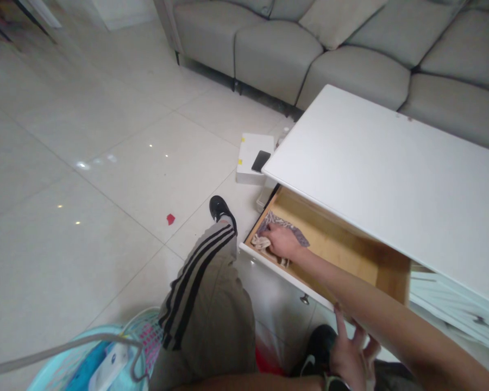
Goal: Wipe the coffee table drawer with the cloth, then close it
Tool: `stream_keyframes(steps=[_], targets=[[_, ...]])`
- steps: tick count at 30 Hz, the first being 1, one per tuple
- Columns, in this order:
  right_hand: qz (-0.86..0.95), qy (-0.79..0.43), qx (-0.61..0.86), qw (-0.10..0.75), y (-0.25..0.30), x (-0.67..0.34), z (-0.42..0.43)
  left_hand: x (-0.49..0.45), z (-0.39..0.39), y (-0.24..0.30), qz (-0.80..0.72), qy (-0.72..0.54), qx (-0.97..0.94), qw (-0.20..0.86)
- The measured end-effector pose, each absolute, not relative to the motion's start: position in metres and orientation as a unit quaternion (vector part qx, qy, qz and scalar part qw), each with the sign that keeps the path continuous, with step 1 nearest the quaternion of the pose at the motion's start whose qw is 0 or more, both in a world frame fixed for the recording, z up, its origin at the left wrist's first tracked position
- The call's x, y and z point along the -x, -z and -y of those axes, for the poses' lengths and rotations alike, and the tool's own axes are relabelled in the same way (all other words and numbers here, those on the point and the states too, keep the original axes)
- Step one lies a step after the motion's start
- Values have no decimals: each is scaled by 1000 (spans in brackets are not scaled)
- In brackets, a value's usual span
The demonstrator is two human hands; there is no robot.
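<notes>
My right hand [283, 241] reaches into the pulled-out drawer [342, 255] at its left end. Its fingers are closed on a patterned grey-brown cloth [295, 231], which lies crumpled on the wooden drawer bottom with a pale bunched part near the front corner. Part of the cloth is hidden under the hand. My left hand [350, 350] is at the drawer's white front, below my right forearm. Its fingers are spread, and one fingertip touches the top edge of the front. A small metal knob [305, 299] sits on that front.
The white table top [391, 168] overhangs the drawer. Behind stands a grey sofa [277, 49]. On the floor are a white box [252, 142] bearing a dark phone-like object [261, 161], a red scrap [170, 219] and a light-blue basket [49, 364] holding several things.
</notes>
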State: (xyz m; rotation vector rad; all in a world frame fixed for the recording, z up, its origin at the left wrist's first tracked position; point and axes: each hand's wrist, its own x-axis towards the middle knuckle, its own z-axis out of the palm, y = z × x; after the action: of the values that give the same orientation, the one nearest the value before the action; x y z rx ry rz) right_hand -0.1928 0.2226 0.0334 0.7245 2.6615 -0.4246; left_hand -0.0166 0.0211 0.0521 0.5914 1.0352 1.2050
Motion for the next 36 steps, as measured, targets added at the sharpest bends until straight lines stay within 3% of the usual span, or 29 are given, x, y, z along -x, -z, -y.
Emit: stream_keyframes(steps=[4,10,20,24,27,33,36], targets=[[-947,173,-208,173,-31,180,-219,20,-21,-42,-408,-534,-393,627],[-891,98,-424,127,-27,119,-279,28,-23,-44,-419,-505,-428,621],[-800,84,-537,255,-7,-81,-256,24,-12,-42,-448,-510,-469,564],[-784,100,-554,263,-9,-92,-248,32,-9,-35,-434,-498,-472,584],[-781,146,-564,226,-14,-56,-245,42,-9,-35,-408,-498,-480,596],[-774,381,-501,70,-26,43,-251,60,-9,-48,-405,-517,-469,591],[-788,416,-454,-23,-57,100,-251,62,-12,-46,-417,-509,-477,583]])
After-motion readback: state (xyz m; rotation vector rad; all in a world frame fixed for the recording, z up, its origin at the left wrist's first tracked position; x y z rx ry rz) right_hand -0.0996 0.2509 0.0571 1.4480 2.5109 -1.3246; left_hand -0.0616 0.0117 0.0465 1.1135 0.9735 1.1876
